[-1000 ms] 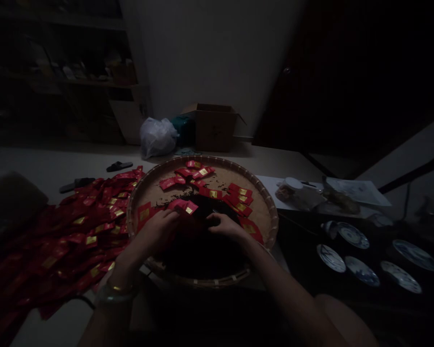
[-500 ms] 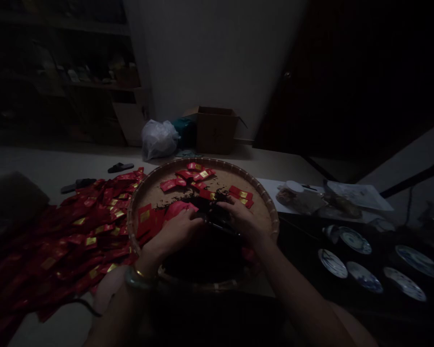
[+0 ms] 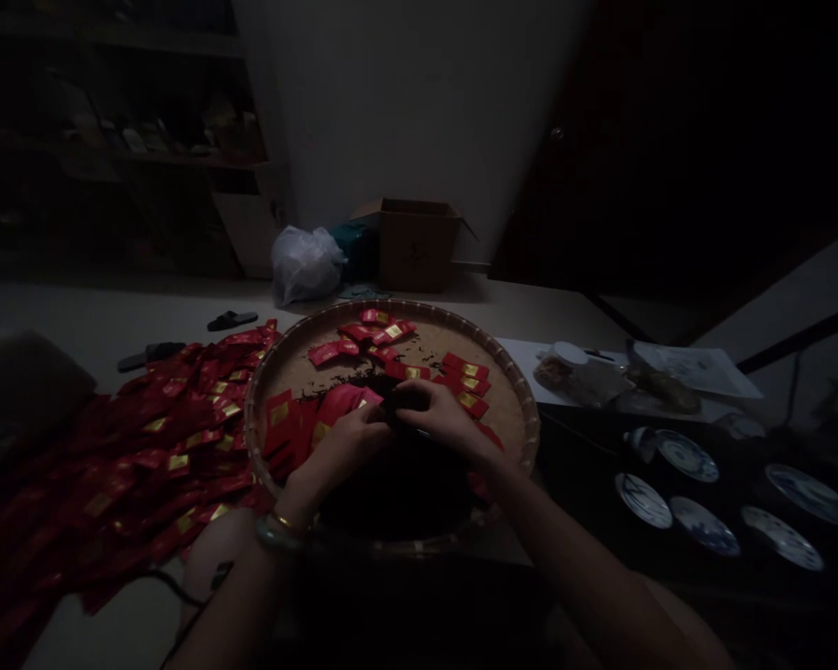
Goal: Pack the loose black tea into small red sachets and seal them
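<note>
My left hand [image 3: 353,435] is closed on a red packet [image 3: 345,402], its thumb pointing towards the centre. Fingers curled, my right hand [image 3: 437,419] meets the left fingertips at the packet's right end. Something dark with a faint shiny edge shows under the right fingers; I cannot make out what it is. Both hands are over a round woven bamboo tray [image 3: 506,368]. Dark leaf-like bits, resembling tea leaves [image 3: 342,377], are scattered there, with a dark mass [image 3: 398,498] below the hands. Several red packets with gold labels [image 3: 395,332] lie along the tray's far side.
A big heap of red packets [image 3: 182,437] covers the floor at left, near dark slippers [image 3: 232,320]. Behind the tray stand a white plastic bag [image 3: 307,265] and an open cardboard box [image 3: 419,247]. Blue-and-white dishes [image 3: 704,526] rest on a dark surface at right.
My right hand has moved slightly left, up against my left hand, and its fingers have curled in. More of the red packets at the tray's right side now show.
</note>
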Action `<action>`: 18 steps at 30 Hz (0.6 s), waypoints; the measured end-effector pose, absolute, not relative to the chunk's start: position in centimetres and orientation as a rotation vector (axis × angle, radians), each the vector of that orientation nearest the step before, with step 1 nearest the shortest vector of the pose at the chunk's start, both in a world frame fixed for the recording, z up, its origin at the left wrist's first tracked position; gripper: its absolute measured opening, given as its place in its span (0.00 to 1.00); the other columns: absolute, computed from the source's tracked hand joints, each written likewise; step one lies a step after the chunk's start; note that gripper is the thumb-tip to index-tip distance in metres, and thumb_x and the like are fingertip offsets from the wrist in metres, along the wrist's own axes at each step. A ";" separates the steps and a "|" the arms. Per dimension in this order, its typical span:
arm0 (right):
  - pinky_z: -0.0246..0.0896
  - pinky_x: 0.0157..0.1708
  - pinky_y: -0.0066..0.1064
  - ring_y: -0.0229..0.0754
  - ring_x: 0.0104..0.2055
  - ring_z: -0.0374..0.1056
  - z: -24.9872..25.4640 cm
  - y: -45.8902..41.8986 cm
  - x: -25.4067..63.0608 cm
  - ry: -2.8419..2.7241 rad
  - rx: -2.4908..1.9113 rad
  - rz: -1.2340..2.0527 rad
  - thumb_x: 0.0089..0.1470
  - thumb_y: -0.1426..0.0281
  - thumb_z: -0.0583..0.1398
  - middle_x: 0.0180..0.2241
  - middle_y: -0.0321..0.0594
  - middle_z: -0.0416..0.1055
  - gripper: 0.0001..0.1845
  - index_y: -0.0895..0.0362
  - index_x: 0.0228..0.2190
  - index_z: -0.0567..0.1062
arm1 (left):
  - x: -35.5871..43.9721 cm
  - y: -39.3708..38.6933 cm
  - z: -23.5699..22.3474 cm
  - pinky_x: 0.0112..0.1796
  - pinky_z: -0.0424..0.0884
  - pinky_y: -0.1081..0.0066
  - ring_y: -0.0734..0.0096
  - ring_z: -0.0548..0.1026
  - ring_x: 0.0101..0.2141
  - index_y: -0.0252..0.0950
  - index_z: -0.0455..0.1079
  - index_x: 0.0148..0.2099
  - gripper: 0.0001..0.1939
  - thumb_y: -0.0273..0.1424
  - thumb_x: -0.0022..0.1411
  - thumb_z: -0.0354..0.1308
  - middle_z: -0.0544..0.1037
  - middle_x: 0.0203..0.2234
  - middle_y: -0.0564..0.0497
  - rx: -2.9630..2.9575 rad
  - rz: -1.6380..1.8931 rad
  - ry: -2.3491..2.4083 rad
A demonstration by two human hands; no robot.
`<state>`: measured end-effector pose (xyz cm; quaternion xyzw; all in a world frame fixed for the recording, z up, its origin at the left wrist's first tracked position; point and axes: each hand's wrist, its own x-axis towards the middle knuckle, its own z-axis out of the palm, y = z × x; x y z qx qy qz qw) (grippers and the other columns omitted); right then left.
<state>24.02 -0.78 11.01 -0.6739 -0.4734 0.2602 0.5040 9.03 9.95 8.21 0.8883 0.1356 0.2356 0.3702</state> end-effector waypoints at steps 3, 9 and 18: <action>0.62 0.48 0.36 0.42 0.43 0.69 11.7 -1.3 23.9 -1.304 -1.673 0.549 0.42 0.77 0.62 0.39 0.39 0.74 0.15 0.57 0.37 0.75 | 8.9 10.5 7.2 0.33 0.69 0.72 0.69 0.73 0.33 0.41 0.76 0.32 0.06 0.29 0.57 0.58 0.75 0.34 0.49 2.484 0.603 0.185; 0.62 0.46 0.34 0.42 0.45 0.68 12.3 -2.1 23.7 -1.585 -1.697 0.487 0.44 0.79 0.62 0.42 0.41 0.72 0.19 0.58 0.41 0.74 | 9.0 11.0 6.0 0.30 0.68 0.75 0.72 0.74 0.30 0.39 0.76 0.34 0.06 0.30 0.59 0.58 0.76 0.34 0.48 2.734 0.857 0.108; 0.61 0.43 0.34 0.45 0.41 0.67 13.4 -1.4 23.5 -1.914 -1.908 0.485 0.48 0.80 0.59 0.37 0.44 0.71 0.12 0.59 0.36 0.76 | 9.1 10.1 5.9 0.34 0.72 0.72 0.68 0.72 0.38 0.39 0.75 0.33 0.05 0.27 0.58 0.58 0.73 0.37 0.48 2.703 1.207 0.052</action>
